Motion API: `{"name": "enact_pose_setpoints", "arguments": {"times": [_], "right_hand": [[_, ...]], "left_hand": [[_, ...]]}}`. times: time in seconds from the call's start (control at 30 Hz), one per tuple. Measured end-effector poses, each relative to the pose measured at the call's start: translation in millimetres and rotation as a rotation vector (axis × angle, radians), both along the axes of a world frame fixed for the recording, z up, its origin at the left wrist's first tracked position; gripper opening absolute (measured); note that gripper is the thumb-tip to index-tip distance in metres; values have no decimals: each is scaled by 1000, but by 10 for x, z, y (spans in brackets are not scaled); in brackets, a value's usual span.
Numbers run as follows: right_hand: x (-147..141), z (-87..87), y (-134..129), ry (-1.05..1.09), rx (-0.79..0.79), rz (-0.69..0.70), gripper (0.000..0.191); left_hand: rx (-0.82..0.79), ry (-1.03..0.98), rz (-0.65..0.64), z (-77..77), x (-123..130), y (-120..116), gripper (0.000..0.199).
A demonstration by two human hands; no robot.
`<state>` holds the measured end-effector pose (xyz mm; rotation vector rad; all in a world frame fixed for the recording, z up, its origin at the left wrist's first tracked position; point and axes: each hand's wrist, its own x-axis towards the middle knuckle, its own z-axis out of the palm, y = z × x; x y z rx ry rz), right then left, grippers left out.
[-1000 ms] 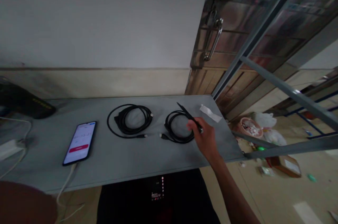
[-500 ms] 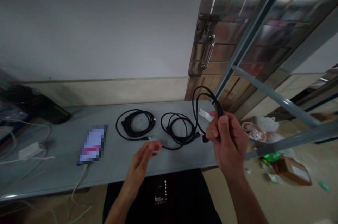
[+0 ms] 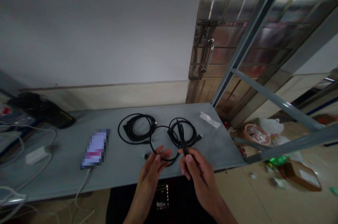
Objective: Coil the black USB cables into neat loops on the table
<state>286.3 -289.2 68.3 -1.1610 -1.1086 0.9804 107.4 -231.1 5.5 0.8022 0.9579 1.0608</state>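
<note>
My right hand [image 3: 199, 173] grips a bunched black cable [image 3: 181, 136] whose folded strands point up and away from me. From that bundle a loose loop runs left to my left hand [image 3: 151, 174], where thumb and fingers close on it. A plug end shows just left of the left fingers. Beyond the hands, two coiled cables lie on the grey table [image 3: 121, 160]: the left black coil [image 3: 128, 129] and the right black coil [image 3: 194, 134], partly hidden behind the held bundle. A connector sticks out from the right coil's side.
A lit phone [image 3: 95, 148] with a white cord lies left, near a white adapter [image 3: 37, 155] and a black bottle [image 3: 50, 111]. A white paper strip [image 3: 210, 119] lies at the table's right end. A metal frame [image 3: 277, 99] rises on the right, above a cardboard box [image 3: 301, 174].
My right hand has brought the cable from the table's right end down to the middle. My left hand has moved right and closed on its loop.
</note>
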Motion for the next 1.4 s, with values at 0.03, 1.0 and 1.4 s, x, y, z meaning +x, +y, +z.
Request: {"name": "enact_pose_setpoints", "arguments": {"times": [0.03, 1.0, 1.4], "right_hand": [[-35, -67, -46, -41, -13, 40, 37], [-217, -782, -147, -438, 25, 161, 38], [-308, -905, -463, -216, -160, -122, 51]], "left_hand": [[-9, 0, 13, 32, -22, -18, 72], [206, 653, 120, -801, -528, 197, 79], [426, 916, 114, -760, -274, 189, 47]]}}
